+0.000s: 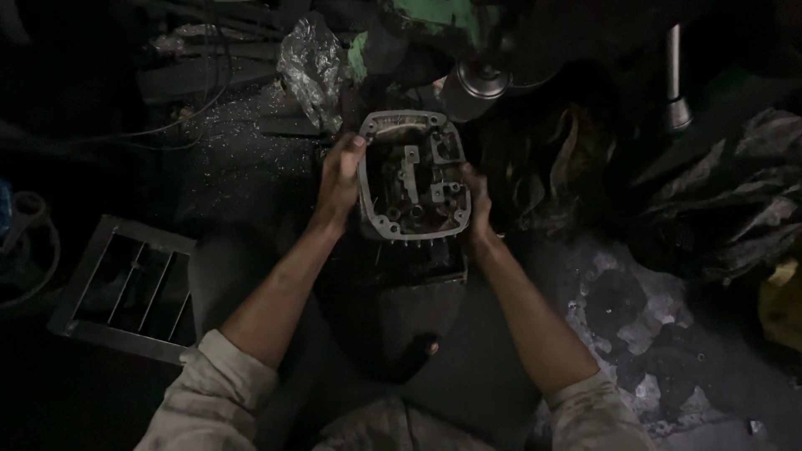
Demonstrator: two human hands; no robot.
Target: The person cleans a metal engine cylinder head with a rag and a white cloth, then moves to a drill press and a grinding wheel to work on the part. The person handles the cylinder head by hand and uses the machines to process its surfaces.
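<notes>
I hold a grey metal engine casing [413, 175], oval with a flanged rim and dirty inner parts, open side up. My left hand [338, 179] grips its left rim, thumb near the top edge. My right hand [478, 205] holds the right rim from the side. The casing hovers over a dark rounded object [393, 317] between my knees.
A metal grille frame [125, 288] lies on the floor at left. Crumpled plastic [311, 63] sits behind the casing, beside a shiny metal cylinder [480, 79] and a metal rod [675, 79]. Dark rags [727, 200] are piled at right. Metal shavings cover the floor.
</notes>
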